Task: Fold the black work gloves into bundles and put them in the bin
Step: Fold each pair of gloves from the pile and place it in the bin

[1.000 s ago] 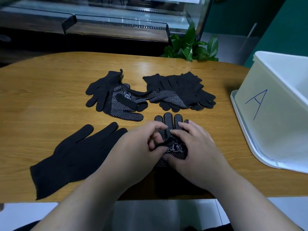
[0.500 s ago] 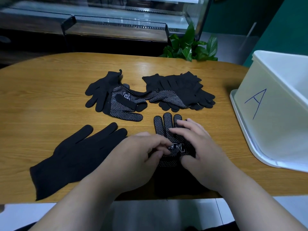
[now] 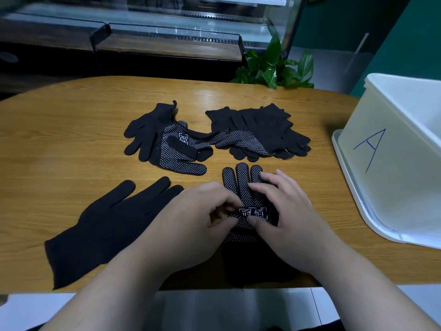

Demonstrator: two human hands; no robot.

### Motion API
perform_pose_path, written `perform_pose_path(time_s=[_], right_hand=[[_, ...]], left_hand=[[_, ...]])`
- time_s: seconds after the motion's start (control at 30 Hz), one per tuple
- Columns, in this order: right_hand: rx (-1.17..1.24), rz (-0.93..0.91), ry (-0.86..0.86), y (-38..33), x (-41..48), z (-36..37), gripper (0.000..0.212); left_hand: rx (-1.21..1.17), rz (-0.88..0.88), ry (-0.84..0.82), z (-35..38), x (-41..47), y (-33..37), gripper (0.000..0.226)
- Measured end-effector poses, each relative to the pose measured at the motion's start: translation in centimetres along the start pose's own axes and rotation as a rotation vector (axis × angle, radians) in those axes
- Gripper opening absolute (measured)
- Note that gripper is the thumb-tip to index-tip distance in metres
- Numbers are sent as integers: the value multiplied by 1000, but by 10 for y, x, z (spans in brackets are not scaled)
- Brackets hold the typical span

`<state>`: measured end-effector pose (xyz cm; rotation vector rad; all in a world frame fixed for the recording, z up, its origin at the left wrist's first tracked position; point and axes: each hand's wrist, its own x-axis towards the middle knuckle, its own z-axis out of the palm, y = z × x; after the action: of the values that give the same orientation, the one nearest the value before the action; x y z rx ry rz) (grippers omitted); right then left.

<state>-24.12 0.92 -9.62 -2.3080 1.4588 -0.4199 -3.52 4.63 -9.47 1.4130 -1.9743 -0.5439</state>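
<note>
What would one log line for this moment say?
step: folding dotted glove | left hand: pinches it | right hand: presses it | bin: at right

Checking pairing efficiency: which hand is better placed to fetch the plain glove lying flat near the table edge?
Left, probably: the plain glove lies just beside the left hand, while the right hand presses the dotted glove, farther away.

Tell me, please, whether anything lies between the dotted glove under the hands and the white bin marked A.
Nothing visible does. Only bare wooden table separates the black dotted work glove from the white plastic bin; the heap of black gloves lies farther back, the plain black glove to the left.
</note>
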Motion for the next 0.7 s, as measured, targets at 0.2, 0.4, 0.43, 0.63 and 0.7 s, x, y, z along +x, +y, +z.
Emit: perform_pose_path(time_s=[0.2,0.4,0.43,0.63,0.7], right_hand=[[45,121,87,3,10,-9,44],[-117,359,158,11,33,-22,42],[-127,370,149,12,39,-24,42],[-117,371,-6,7,70,-33,17],[-174,350,-79,6,76,-36,14]], left_hand=[[69,-130,73,-5,11,0,12],[146,-276,59,-17,33,0,10],[180,-292,40,-18,39,0,11],[301,-419,-162,-18,78,3,25],[280,-455,-227,-20,90,3,21]])
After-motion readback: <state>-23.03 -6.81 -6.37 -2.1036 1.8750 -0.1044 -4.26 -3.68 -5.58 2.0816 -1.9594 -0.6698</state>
